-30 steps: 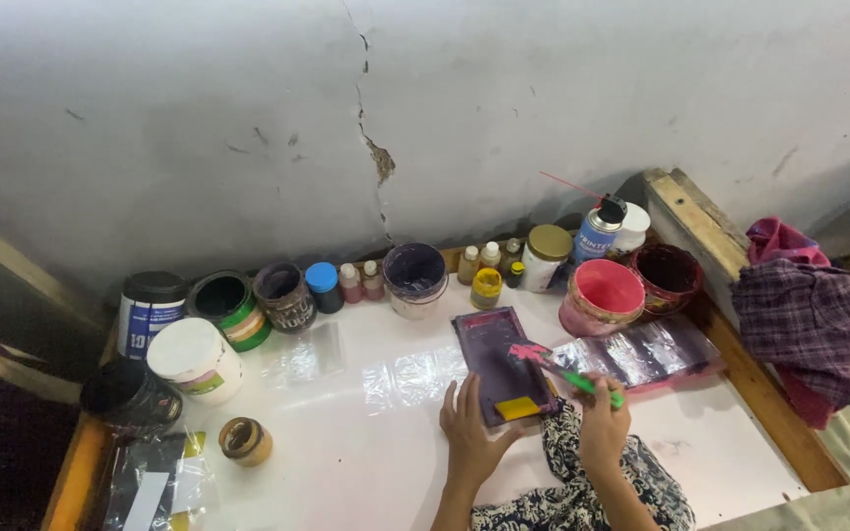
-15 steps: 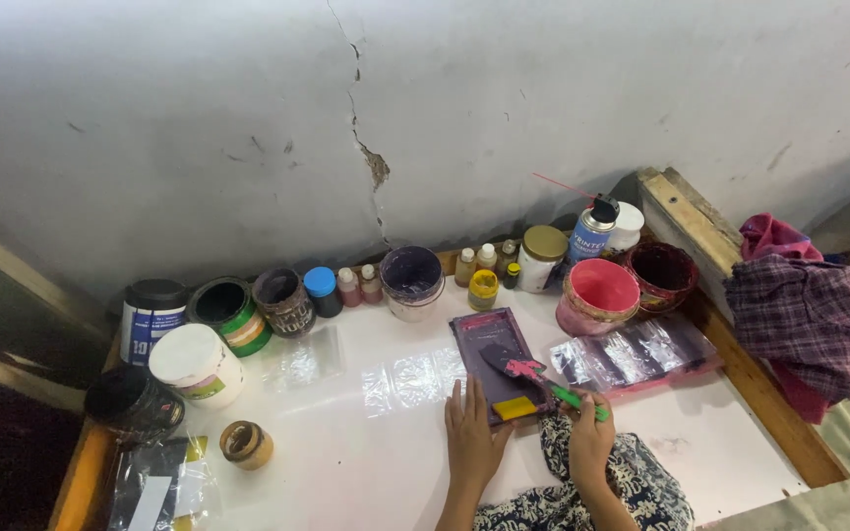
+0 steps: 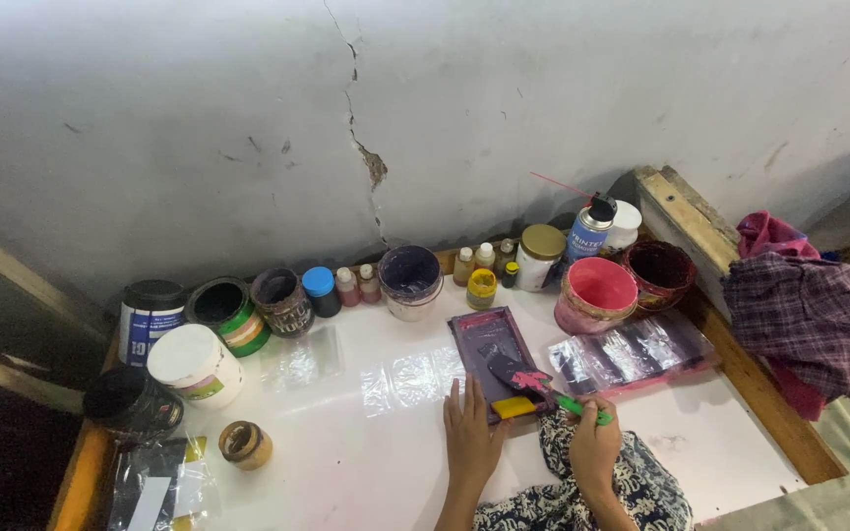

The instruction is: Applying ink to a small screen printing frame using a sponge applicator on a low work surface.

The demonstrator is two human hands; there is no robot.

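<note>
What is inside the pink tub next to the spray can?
The pink tub shows only pink paint coating its inside walls and bottom; no tool stands in it. How deep the paint lies cannot be told. The spray can stands just behind it.

paint jars (image 3: 231,313) and small bottles (image 3: 346,286) line the cracked wall (image 3: 366,147); checked cloth (image 3: 804,315) lies right.

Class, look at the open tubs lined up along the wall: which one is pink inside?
The pink tub, right of the dark purple frame. Its inside is bright pink; the purple-stained tub and green-banded tub are dark inside.
</note>
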